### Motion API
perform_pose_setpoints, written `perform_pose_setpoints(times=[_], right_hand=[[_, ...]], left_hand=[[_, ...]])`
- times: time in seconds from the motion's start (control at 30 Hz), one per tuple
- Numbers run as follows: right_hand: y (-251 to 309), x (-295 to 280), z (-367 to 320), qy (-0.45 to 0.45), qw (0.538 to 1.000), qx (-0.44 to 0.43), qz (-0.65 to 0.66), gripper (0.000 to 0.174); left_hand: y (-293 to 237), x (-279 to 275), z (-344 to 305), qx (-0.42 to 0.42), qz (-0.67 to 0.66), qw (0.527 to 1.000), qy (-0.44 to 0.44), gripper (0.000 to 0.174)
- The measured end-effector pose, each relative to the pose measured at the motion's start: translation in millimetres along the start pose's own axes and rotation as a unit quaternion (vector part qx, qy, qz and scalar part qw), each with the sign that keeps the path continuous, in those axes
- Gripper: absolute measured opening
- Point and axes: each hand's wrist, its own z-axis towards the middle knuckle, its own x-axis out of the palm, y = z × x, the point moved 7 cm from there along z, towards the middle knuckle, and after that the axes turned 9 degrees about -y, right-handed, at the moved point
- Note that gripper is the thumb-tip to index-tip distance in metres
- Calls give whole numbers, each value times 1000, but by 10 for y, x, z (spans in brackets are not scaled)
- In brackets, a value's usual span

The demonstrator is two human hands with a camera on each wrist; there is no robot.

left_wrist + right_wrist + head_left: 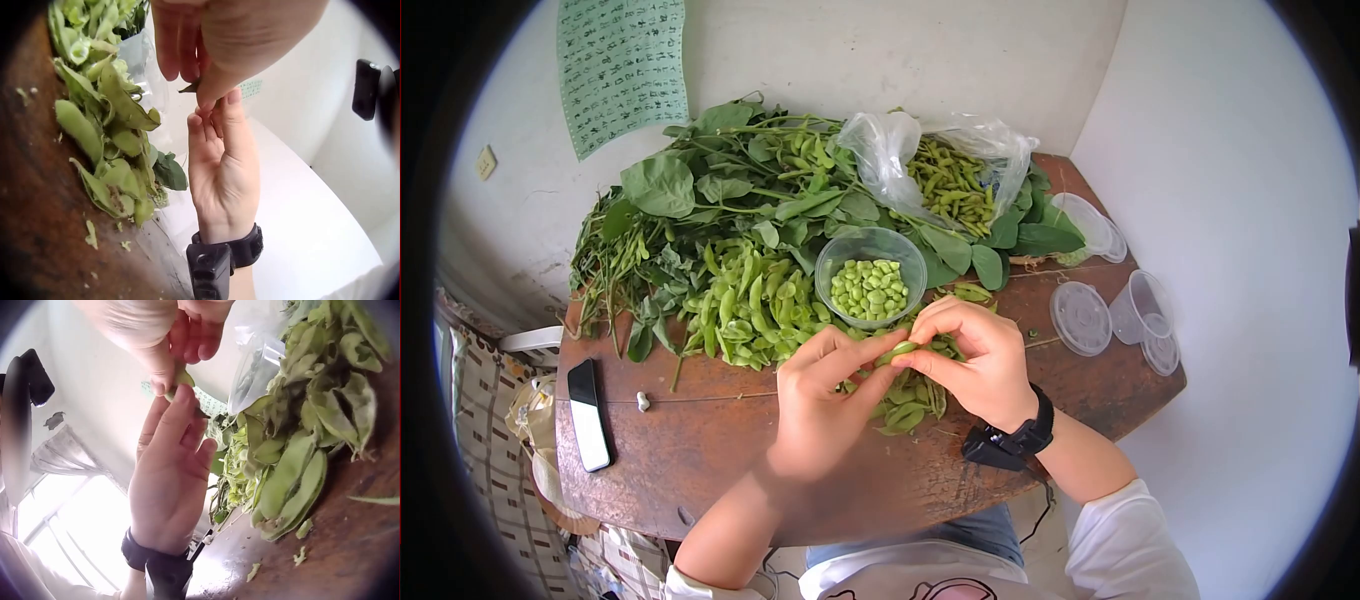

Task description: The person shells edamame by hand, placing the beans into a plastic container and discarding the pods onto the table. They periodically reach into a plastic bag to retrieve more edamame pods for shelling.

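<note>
Both hands meet over the near side of the heap, pinching one green soybean pod (897,352) between thumbs and fingertips. My left hand (822,390) grips the pod's left end; my right hand (980,360) has the other end. In the right wrist view the pod (185,377) shows between the fingertips. Just beyond the hands stands a clear plastic bowl (870,236) holding shelled green beans (868,290). Beneath the hands lie flat, split pods (908,405), some gaping in the right wrist view. A pile of plump pods (750,305) sits left of the bowl.
Leafy soybean stalks (720,190) spread along the back. A clear plastic bag (885,150) of pods rests on them. At right are a plastic lid (1080,318) and a clear cup (1138,300). A phone (588,415) lies near the wooden table's (700,450) left edge.
</note>
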Motion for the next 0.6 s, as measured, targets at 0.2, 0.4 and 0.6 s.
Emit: perform_pose_setpoints(times=[0.2, 0.4, 0.6], right_hand=[[123, 6, -6, 12, 997, -72, 8, 22], [135, 52, -3, 28, 997, -74, -5, 27], [40, 83, -67, -5, 1000, -27, 9, 26]], left_hand=[[-42, -30, -35, 68, 41, 997, -9, 39], [-30, 3, -44, 69, 45, 996, -21, 38], [-71, 36, -60, 60, 79, 995, 5, 43]])
